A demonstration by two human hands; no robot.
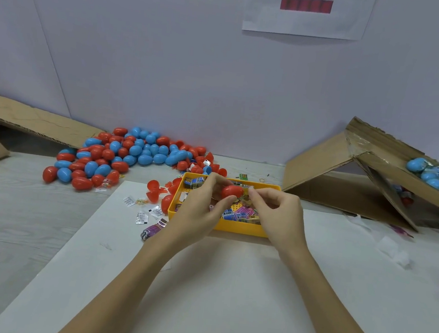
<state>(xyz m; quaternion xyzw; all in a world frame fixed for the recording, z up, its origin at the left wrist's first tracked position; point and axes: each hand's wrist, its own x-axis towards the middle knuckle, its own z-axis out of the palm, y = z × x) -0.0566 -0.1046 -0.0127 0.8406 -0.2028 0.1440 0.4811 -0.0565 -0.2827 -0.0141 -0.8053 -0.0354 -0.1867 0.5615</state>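
Head view: gripped a red egg (231,191) with curled left hand (201,204), over the yellow tray (239,228), seemingly to catch spills. Pinched a small wrapper (246,192) with right hand (275,211) against the egg, probably for filling. Stored egg pile (123,155) far left of hands, within reach.

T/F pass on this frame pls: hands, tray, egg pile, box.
1. The left hand holds a red egg shell. True.
2. The right hand lies flat on the table. False: it pinches what looks like a small wrapper beside the shell.
3. The yellow tray is empty. False: packets lie in it.
4. The egg pile lies left of the tray. True.
5. The cardboard box holds only red eggs. False: mostly blue eggs show.
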